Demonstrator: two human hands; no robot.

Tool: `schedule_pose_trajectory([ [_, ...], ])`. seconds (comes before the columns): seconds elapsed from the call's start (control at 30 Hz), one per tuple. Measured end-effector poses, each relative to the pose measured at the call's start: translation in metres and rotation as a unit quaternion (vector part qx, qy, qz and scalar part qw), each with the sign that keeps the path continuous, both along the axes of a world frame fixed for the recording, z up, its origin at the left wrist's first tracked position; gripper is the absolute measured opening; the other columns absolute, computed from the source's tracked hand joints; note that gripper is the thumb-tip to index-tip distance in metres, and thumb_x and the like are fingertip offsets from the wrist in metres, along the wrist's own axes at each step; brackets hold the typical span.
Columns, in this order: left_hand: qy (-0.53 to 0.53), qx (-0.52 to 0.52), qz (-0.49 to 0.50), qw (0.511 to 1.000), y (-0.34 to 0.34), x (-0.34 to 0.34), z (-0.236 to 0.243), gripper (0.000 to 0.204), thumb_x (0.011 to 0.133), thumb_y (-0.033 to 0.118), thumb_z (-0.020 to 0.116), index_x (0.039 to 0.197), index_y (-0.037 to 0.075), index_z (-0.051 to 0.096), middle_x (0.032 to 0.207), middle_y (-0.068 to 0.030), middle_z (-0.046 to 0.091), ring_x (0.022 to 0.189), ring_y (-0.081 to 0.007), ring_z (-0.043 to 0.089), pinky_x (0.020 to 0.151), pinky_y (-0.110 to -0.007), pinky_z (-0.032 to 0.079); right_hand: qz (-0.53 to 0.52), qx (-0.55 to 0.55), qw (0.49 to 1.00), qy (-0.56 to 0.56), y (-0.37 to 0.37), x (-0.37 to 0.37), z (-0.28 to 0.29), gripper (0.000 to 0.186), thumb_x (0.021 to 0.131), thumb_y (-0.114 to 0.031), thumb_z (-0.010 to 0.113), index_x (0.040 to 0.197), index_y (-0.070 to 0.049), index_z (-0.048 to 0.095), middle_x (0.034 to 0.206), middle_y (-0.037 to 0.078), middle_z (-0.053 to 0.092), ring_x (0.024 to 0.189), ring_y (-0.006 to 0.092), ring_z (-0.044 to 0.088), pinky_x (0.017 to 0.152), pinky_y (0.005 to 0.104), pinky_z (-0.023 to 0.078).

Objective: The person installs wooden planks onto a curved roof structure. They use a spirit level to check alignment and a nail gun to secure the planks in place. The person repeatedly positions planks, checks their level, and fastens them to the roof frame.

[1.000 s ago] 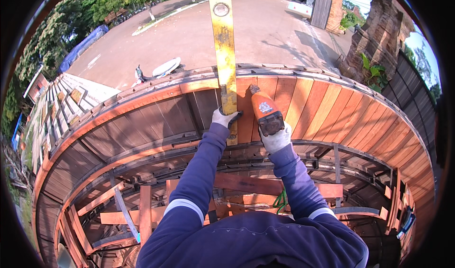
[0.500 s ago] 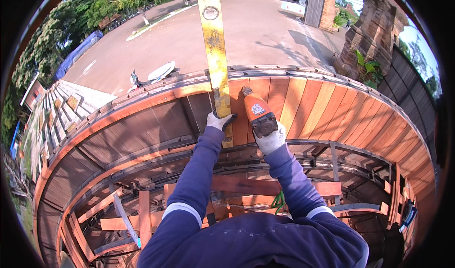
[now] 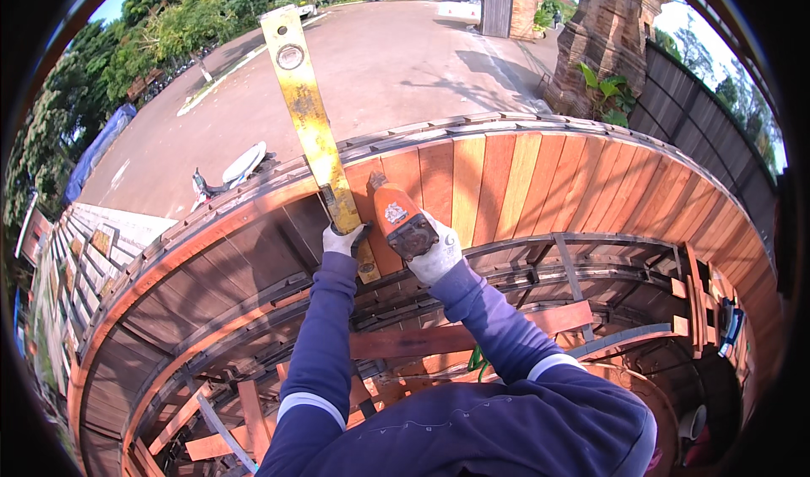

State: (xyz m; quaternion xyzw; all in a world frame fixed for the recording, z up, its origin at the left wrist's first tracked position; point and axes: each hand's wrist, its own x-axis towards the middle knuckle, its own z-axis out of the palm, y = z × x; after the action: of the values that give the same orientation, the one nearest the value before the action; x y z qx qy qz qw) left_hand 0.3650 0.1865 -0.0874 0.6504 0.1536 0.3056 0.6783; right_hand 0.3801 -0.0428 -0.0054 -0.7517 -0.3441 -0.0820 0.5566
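My left hand (image 3: pixel 344 239), in a white glove, is wrapped round the lower part of a long yellow spirit level (image 3: pixel 312 127). The level lies across the curved band of boards, its far end reaching out past the outer rim. In my right hand (image 3: pixel 439 256), also gloved, is an orange nail gun (image 3: pixel 396 209) with a dark end cap. Its nose points away from me, over a reddish wooden board (image 3: pixel 363 192) just right of the level. Whether the nose touches the wood I cannot tell. My right fingers are partly hidden behind the tool.
Fitted reddish planks (image 3: pixel 540 181) run along the curve to the right; darker boards (image 3: pixel 228 274) show on the left. Below are open curved framing and a loose crosswise beam (image 3: pixel 430 342). A green hose (image 3: pixel 478 360) hangs near my right arm. Paved ground (image 3: pixel 380 63) lies beyond the rim.
The view has swung to the right, so the scene sits further left. The spirit level now leans more to the left in the picture. Both hands keep their holds, the nail gun still beside the level.
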Motion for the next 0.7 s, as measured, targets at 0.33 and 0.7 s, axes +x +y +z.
schedule_pose_trajectory([
  [0.33,-0.011,-0.013,0.000,1.000,-0.002,-0.001,0.000,0.032,0.073,-0.003,0.077,0.103,-0.004,0.065,0.095,-0.0089,0.070,0.078,-0.0156,0.067,0.073,-0.028,0.056,-0.001,0.013,1.000,0.002,0.000,0.000,0.000,0.067,0.067,-0.011,0.073,0.131,-0.008,0.053,0.102,0.019,0.067,0.094,0.0350,0.066,0.082,0.0381,0.053],
  [0.7,0.036,0.047,0.022,0.998,0.007,0.005,-0.010,0.034,0.074,0.004,0.080,0.104,-0.004,0.066,0.098,-0.0088,0.071,0.082,-0.0156,0.067,0.075,-0.029,0.054,0.003,-0.013,1.000,0.016,0.001,0.000,0.003,0.067,0.067,-0.012,0.071,0.132,-0.009,0.052,0.100,0.020,0.067,0.093,0.0360,0.065,0.081,0.0387,0.053],
])
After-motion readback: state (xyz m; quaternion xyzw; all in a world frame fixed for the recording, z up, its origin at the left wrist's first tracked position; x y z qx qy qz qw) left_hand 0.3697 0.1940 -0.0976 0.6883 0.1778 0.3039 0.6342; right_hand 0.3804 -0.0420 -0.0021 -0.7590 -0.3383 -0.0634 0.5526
